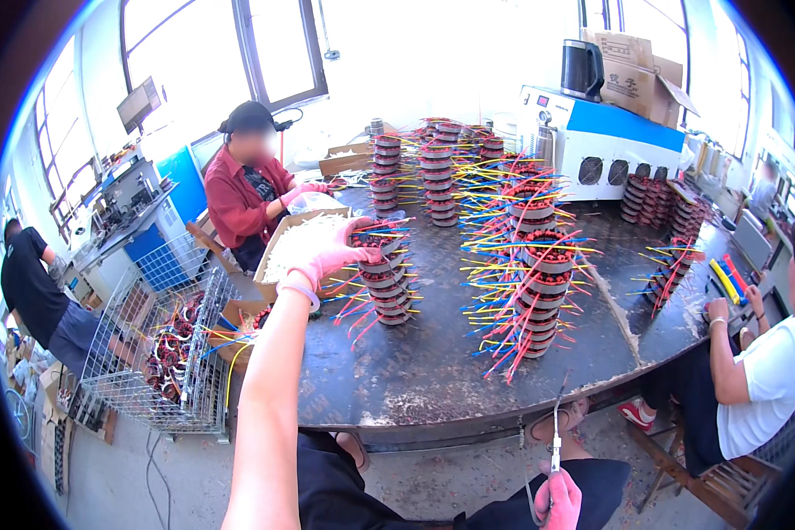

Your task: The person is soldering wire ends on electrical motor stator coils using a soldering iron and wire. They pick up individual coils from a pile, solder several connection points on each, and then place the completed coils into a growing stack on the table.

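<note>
Left hand (322, 252) has its fingers clamped on the top stator of a wobbly stack (382, 278), right hand (558, 499) gripping pliers (556, 437); one careless tug probably topples it across the bench (433, 371).

1. Your right hand (558, 500) was cut off by the lower edge; only the gloved fingers around the thin metal tool (556, 433) showed.
2. Your left hand (322, 250) covered the top of the nearest stack of wound coils (382, 278), so what it gripped could not be told.
3. The coils in the wire basket (155, 353) were too tangled to count.
4. The seated person in white (760, 380) was cropped by the right rim.
5. The far stacks (437, 177) blurred together.
</note>
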Available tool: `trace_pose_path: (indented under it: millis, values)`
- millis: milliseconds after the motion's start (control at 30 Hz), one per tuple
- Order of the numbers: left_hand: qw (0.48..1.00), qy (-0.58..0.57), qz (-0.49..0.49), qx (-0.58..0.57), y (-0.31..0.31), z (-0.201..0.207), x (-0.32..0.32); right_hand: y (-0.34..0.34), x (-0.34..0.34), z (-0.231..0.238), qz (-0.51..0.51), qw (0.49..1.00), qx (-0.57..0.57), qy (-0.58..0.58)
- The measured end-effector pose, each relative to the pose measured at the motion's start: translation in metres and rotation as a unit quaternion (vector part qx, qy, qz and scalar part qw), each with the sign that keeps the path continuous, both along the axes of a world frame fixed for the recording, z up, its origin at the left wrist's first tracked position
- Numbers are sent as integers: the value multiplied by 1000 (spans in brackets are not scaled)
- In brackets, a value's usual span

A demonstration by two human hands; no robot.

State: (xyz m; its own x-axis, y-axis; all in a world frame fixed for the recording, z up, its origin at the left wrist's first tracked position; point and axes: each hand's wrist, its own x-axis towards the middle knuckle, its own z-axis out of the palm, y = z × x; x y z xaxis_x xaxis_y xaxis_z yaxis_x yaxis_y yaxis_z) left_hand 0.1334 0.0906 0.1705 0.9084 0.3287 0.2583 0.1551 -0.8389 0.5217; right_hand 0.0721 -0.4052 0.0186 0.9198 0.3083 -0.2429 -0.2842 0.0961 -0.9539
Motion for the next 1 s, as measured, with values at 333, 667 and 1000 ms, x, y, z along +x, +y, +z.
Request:
trace_pose_path:
  millis: [333,667,1000]
  values:
    - [994,-70,-1,-82,7,-30,16,-4,-8,-3,8,1000,13,1]
    - [981,-103,3,-163,21,-31,18,-6,-9,-3,13,1000,24,-14]
    - [981,-160,22,-105,9,-35,-20,-9,-11,2,-2,1000,29,-5]
